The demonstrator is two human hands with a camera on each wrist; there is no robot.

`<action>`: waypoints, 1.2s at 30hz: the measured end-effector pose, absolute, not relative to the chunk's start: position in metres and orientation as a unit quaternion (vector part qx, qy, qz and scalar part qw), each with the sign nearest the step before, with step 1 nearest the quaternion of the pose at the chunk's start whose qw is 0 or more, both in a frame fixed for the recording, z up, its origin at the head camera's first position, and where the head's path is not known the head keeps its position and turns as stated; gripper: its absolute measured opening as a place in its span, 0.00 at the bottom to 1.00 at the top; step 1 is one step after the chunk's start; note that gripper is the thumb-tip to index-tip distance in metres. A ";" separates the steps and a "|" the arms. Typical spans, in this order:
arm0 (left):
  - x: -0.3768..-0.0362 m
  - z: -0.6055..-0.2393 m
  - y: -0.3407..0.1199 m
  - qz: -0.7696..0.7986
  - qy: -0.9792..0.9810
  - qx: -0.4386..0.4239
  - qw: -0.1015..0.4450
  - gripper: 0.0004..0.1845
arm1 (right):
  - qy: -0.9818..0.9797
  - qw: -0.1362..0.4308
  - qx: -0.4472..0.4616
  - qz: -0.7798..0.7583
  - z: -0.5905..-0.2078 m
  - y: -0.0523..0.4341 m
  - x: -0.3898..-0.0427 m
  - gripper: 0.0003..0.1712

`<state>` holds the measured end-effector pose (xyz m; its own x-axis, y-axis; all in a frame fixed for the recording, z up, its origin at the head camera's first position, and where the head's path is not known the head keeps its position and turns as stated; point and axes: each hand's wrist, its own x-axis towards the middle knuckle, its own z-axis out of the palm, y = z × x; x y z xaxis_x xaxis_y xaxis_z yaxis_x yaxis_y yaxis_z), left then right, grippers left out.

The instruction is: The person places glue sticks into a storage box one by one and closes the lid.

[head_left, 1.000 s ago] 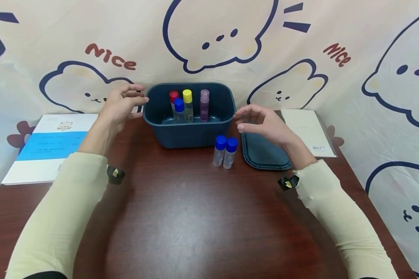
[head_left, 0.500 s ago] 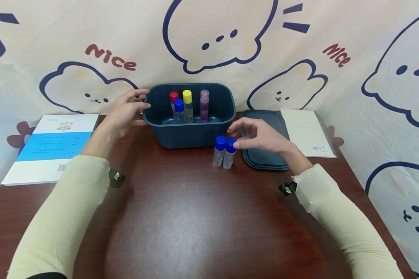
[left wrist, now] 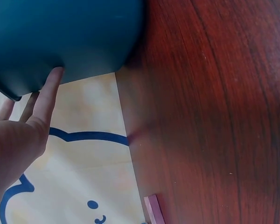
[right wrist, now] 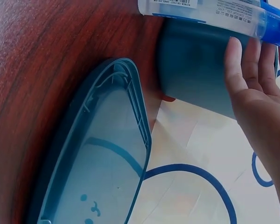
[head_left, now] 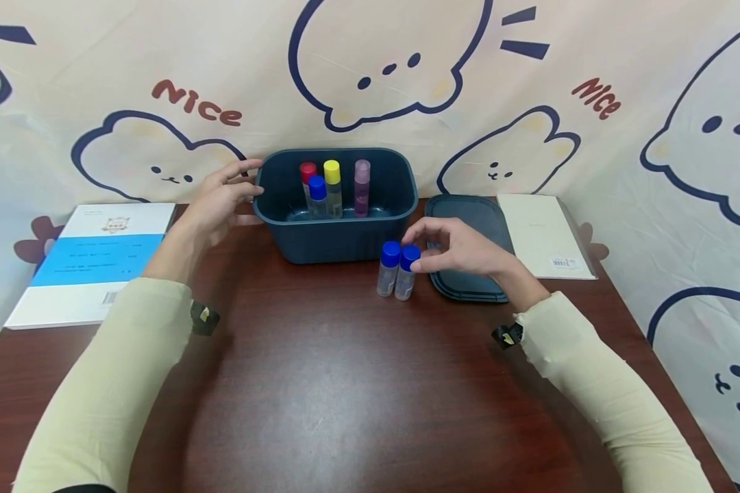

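A dark teal bin [head_left: 339, 243] stands against the backdrop with several upright small bottles inside, among them red-capped [head_left: 308, 170], yellow-capped [head_left: 331, 172] and purple [head_left: 362, 188] ones. At the bin's left end, my left hand [head_left: 216, 198] touches the wall and rim with extended fingers; one fingertip [left wrist: 57, 73] meets the outer wall in the left wrist view. Two clear bottles with blue caps stand before the bin's right corner. My right hand [head_left: 462, 246] pinches the right-hand bottle [head_left: 405, 284] at its cap, and the other bottle [head_left: 387, 277] is right beside it.
Behind my right hand lies the bin's teal lid [head_left: 469, 291], with a pale notebook [head_left: 545, 236] to its right. A white and blue book [head_left: 92, 257] is at the left. The brown table [head_left: 321, 370] ends at a cartoon-printed cloth backdrop [head_left: 345, 41].
My right hand has come down and left from beside the bin's right end to the right-hand blue-capped bottle. My left hand has shifted slightly right and down against the bin's left end.
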<state>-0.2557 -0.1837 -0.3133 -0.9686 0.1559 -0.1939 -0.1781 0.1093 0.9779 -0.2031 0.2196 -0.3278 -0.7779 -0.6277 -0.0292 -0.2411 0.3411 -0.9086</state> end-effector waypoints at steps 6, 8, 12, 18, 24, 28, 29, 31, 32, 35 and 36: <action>-0.256 -0.313 -0.183 0.668 0.734 -0.006 0.124 0.28 | 0.798 0.191 -0.279 -0.499 -0.331 0.219 -0.202 0.18; -0.256 -0.313 -0.182 0.669 0.733 -0.006 0.122 0.28 | 0.796 0.190 -0.282 -0.500 -0.332 0.219 -0.202 0.18; -0.254 -0.315 -0.182 0.664 0.740 -0.004 0.111 0.28 | 0.789 0.188 -0.286 -0.511 -0.334 0.219 -0.202 0.17; -0.252 -0.319 -0.181 0.655 0.750 -0.003 0.097 0.29 | 0.781 0.178 -0.286 -0.526 -0.332 0.222 -0.203 0.16; -0.253 -0.318 -0.183 0.662 0.741 0.000 0.107 0.29 | 0.787 0.149 -0.278 -0.531 -0.324 0.226 -0.206 0.16; -0.253 -0.317 -0.183 0.668 0.735 -0.003 0.113 0.29 | 0.779 0.125 -0.275 -0.550 -0.316 0.230 -0.207 0.14; -0.253 -0.317 -0.183 0.669 0.734 -0.003 0.114 0.29 | 0.777 0.118 -0.272 -0.555 -0.314 0.232 -0.207 0.14; -0.254 -0.317 -0.184 0.672 0.732 -0.003 0.115 0.29 | 0.777 0.101 -0.264 -0.563 -0.309 0.235 -0.208 0.14; -0.254 -0.317 -0.184 0.673 0.731 -0.004 0.116 0.29 | 0.777 0.093 -0.258 -0.566 -0.307 0.236 -0.208 0.14; -0.255 -0.317 -0.183 0.675 0.728 -0.001 0.119 0.30 | 0.782 0.069 -0.238 -0.571 -0.300 0.240 -0.209 0.15; -0.255 -0.317 -0.184 0.676 0.727 -0.002 0.119 0.30 | 0.783 0.063 -0.235 -0.573 -0.298 0.241 -0.209 0.15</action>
<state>-0.2552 -0.1838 -0.3169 -0.9716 0.1582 -0.1762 -0.1642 0.0857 0.9827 -0.2093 0.2412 -0.2980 -0.8817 -0.4400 0.1702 -0.2950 0.2328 -0.9267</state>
